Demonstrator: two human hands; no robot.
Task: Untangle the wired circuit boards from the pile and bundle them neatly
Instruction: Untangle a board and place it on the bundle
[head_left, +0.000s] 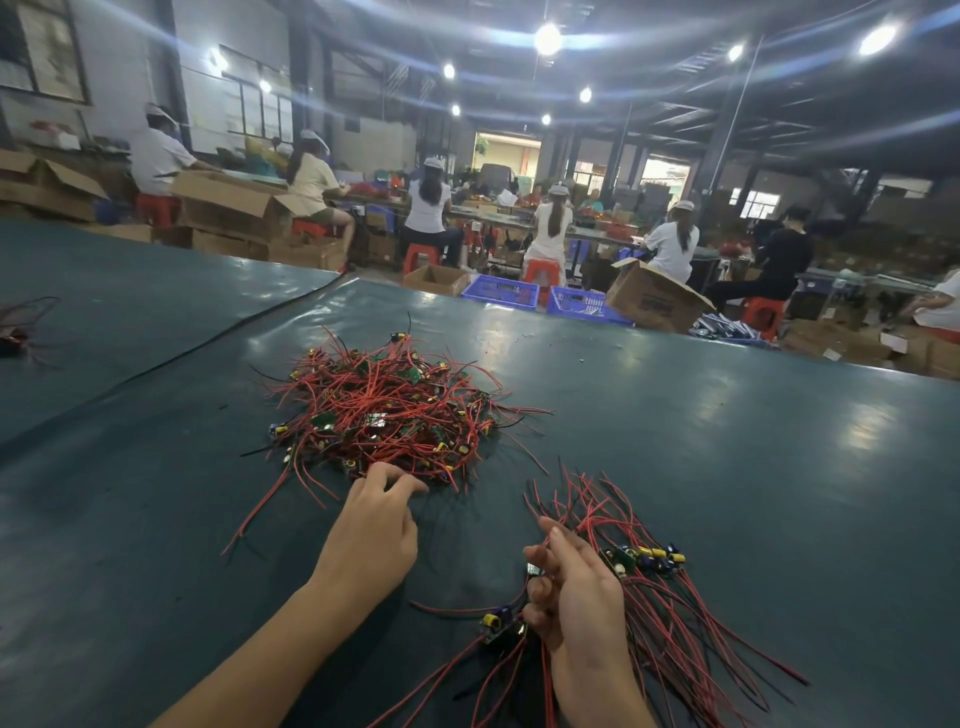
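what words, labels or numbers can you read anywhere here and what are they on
None can be read.
Dark print on the side of the cardboard box: too blurred to read.
The pile of wired circuit boards: any markings are too small to read.

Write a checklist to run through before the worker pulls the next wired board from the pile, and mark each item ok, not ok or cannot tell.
1. Left hand reaches the near edge of the pile: ok.
2. Left fingers have pinched just one board or wire: cannot tell.
3. Right hand grips the bundle of sorted boards: ok.
4. Bundle's wires lie together: not ok, they fan out over the table.
5. Pile's wires run free of each other: not ok, they are tangled.
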